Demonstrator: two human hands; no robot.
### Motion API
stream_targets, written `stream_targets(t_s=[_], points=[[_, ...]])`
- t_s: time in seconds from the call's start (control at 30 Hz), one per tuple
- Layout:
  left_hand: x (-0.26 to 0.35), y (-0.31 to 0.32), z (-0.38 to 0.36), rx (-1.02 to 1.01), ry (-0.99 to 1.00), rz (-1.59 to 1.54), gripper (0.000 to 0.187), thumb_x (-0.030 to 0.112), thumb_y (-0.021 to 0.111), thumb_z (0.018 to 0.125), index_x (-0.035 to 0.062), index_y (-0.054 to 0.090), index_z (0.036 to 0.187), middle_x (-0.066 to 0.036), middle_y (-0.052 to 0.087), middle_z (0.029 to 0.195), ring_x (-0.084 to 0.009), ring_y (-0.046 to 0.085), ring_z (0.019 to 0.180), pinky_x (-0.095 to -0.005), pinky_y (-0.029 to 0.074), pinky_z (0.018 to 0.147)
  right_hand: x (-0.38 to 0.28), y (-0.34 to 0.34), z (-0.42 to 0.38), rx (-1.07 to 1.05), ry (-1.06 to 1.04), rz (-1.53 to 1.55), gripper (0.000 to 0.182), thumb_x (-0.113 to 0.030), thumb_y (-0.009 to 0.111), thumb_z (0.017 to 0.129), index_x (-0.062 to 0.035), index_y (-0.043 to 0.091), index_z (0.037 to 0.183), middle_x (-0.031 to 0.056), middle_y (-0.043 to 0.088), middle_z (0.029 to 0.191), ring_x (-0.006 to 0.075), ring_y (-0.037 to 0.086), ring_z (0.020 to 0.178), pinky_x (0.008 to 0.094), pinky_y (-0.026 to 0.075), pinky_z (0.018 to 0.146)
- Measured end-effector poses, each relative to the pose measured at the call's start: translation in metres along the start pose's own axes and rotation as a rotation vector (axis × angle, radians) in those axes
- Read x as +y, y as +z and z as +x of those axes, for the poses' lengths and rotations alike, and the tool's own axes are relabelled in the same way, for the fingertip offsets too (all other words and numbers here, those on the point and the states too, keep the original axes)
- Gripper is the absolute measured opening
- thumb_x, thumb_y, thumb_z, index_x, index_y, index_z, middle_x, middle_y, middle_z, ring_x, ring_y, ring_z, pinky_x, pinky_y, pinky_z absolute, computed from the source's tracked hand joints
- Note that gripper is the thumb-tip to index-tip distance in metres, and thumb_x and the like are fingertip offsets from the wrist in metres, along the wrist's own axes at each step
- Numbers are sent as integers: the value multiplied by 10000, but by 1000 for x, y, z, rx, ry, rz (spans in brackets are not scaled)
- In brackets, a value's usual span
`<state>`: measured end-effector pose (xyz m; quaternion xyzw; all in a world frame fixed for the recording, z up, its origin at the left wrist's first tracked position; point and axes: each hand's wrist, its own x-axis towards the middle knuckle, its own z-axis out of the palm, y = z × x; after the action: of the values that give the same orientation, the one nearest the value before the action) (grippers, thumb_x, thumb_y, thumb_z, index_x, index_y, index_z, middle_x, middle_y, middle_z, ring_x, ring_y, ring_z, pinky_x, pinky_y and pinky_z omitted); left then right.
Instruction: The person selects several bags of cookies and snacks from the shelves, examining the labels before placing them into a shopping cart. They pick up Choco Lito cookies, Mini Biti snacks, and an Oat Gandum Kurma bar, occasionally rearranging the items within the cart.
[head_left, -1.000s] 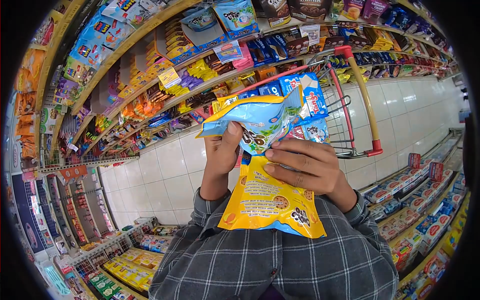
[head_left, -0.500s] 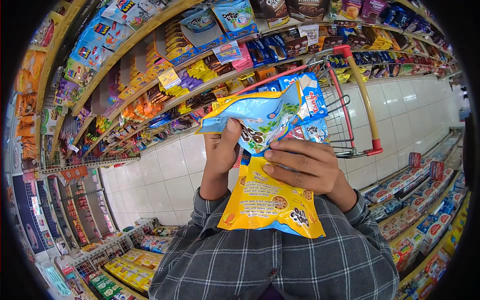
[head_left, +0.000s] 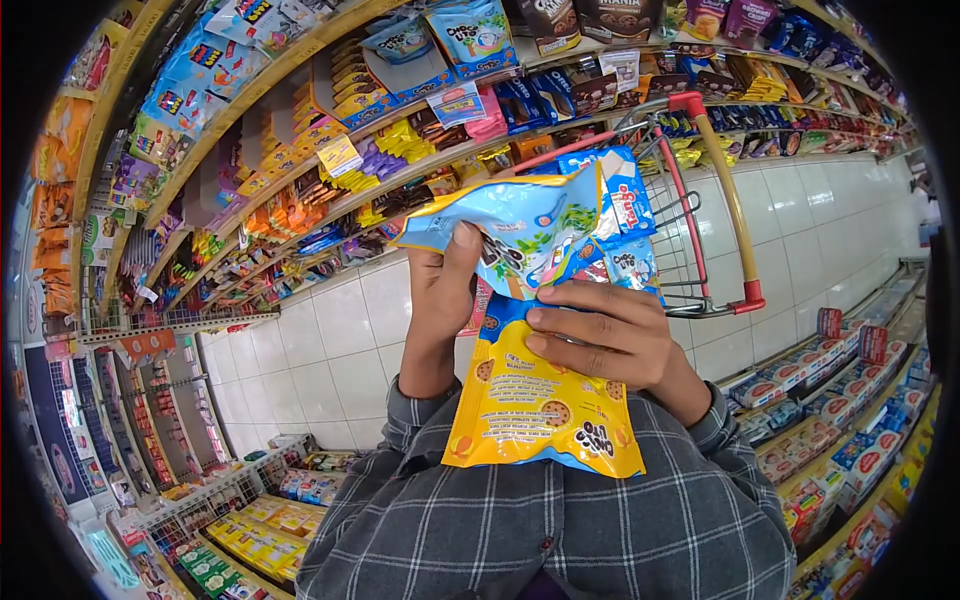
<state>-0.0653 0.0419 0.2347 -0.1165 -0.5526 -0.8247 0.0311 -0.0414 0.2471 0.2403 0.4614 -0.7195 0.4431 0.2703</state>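
Observation:
My left hand point(head_left: 445, 275) is closed on the left side of a light blue Choco Lito snack bag point(head_left: 540, 235), thumb lying on its face. Below that hangs a yellow Choco Lito bag point(head_left: 540, 405), showing printed text and cookie pictures upside down. The fingers of my right hand point(head_left: 605, 335) press across the yellow bag's upper right, where the blue bag's lower edge meets it. My right thumb is hidden. Behind the blue bag, a Tango pack point(head_left: 625, 195) shows in the shopping cart.
The cart's handle point(head_left: 728, 205), yellow with red ends, stands to the right. Shelves of packaged snacks point(head_left: 470, 35) curve across the front and left. Boxed goods point(head_left: 840, 400) line the lower right. Pale floor tiles point(head_left: 320, 360) lie between the shelves.
The blue bag's face has flattened and turned more toward me. The yellow bag has shifted slightly, uncovering more of its dark blue upper part. Both hands keep their grip.

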Motion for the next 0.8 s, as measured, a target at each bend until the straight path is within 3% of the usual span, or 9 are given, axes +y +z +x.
stream_targets(t_s=[0.13,0.17,0.23,0.33,0.4,0.43,0.8], points=[[18,10,7,-200,-46,55,585,354,643,935,-41,500,1342,-148,528,1390,-190,526,1220,-348,418,1019,3,1,-3,6,31,18,404,-110,747,676,-102,716,1079,51,688,1093,246,677,1007,324,584,768],[13,9,6,-217,-38,38,685,304,745,857,-40,462,1378,-140,473,1449,-190,519,1228,-353,425,1018,2,0,-3,7,39,17,404,-109,747,675,-101,717,1077,55,689,1094,245,677,1009,326,584,770],[17,7,6,-289,-77,102,708,228,780,819,-41,451,1385,-137,449,1469,-189,518,1226,-350,426,1019,2,-1,-4,10,54,15,403,-105,747,672,-98,719,1074,61,690,1094,243,676,1013,328,583,776],[20,6,5,-215,-202,173,643,110,801,779,-29,494,1327,-124,553,1340,-171,567,1131,-334,473,945,-1,-3,-2,10,65,43,393,-109,753,670,-98,722,1062,54,695,1090,245,678,1009,332,582,781],[15,-1,4,-169,-238,232,572,110,790,793,-21,524,1283,-108,611,1242,-161,591,1074,-327,492,902,1,1,-5,4,41,62,390,-115,756,671,-101,723,1059,51,696,1099,248,678,1013,335,582,784],[14,4,5,-148,-157,232,483,95,772,809,-10,552,1226,-76,648,1117,-147,609,1008,-317,505,851,1,1,-6,1,29,70,388,-118,757,671,-103,724,1058,50,696,1103,249,678,1016,336,582,786],[12,9,6,-114,-176,155,418,97,718,848,-20,562,1217,-78,657,1109,-142,615,996,-311,506,853,-2,-3,-8,-34,-3,53,387,-121,759,681,-131,723,1066,15,682,1154,257,667,1061,337,585,791]])
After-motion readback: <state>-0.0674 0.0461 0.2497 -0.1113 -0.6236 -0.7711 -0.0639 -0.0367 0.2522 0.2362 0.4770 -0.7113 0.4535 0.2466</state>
